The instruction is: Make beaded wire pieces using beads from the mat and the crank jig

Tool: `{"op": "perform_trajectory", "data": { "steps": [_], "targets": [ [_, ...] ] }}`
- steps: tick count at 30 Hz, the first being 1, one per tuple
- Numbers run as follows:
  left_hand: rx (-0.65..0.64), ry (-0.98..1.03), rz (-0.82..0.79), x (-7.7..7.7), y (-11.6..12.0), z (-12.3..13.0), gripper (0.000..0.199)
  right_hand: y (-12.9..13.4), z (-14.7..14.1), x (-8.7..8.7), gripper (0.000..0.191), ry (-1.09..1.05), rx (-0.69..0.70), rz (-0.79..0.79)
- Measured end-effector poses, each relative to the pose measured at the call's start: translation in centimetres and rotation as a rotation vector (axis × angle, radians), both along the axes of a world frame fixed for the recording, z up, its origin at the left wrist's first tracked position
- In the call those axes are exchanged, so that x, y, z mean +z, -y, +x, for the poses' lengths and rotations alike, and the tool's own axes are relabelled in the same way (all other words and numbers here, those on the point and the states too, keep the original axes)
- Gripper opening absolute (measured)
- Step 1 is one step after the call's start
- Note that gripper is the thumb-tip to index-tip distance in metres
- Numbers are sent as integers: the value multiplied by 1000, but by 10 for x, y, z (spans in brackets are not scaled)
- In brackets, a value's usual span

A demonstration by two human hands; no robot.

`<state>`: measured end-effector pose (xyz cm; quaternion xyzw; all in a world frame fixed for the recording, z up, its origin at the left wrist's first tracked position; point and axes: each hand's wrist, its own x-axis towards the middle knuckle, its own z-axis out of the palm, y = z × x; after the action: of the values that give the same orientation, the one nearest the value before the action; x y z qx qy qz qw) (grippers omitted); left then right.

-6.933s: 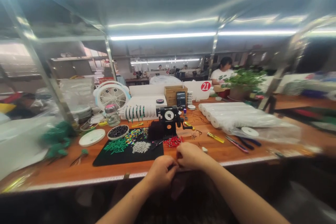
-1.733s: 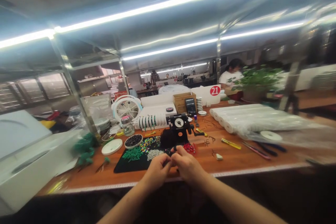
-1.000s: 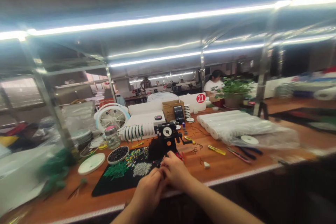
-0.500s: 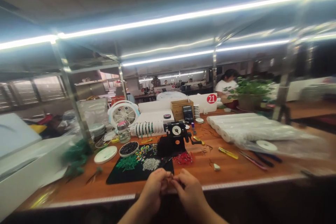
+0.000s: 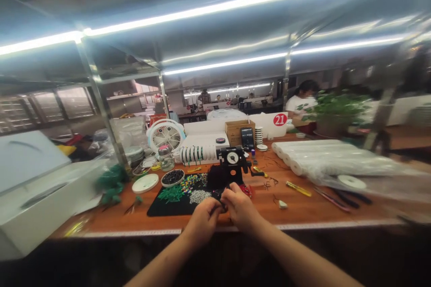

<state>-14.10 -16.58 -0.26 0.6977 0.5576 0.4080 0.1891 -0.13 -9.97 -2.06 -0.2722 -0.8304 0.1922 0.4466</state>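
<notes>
Long white fluorescent tube lights (image 5: 215,8) glare overhead, bowing with wide-angle distortion toward the edges. The orange wooden table (image 5: 313,206) is brightly lit, the left hand (image 5: 202,219) and right hand (image 5: 240,204) stay fairly sharp, and the clear plastic sheeting (image 5: 380,181) blurs at right.

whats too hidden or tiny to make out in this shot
Whatever is between the left hand and right hand: head view, fingers cover it, too small to name.
Red pieces: head view, right hand hides part of the pile.
Dial: head view, markings too small to read.
White rolls: head view, plastic wrapping and blur obscure them.
</notes>
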Motion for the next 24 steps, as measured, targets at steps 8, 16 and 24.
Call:
{"op": "perform_trajectory", "data": {
  "steps": [8, 16, 24],
  "targets": [
    [-115, -367, 219, -8, -9, -7, 21, -33, -12, 10, 13, 54, 10, -272],
    [54, 138, -28, -10, -11, -3, 12, -1, 2, -2, 18, -118, -200, -79],
    [125, 361, -182, -19, -14, -2, 15, 30, -3, -30, 20, -48, -127, 38]
  ]
}}
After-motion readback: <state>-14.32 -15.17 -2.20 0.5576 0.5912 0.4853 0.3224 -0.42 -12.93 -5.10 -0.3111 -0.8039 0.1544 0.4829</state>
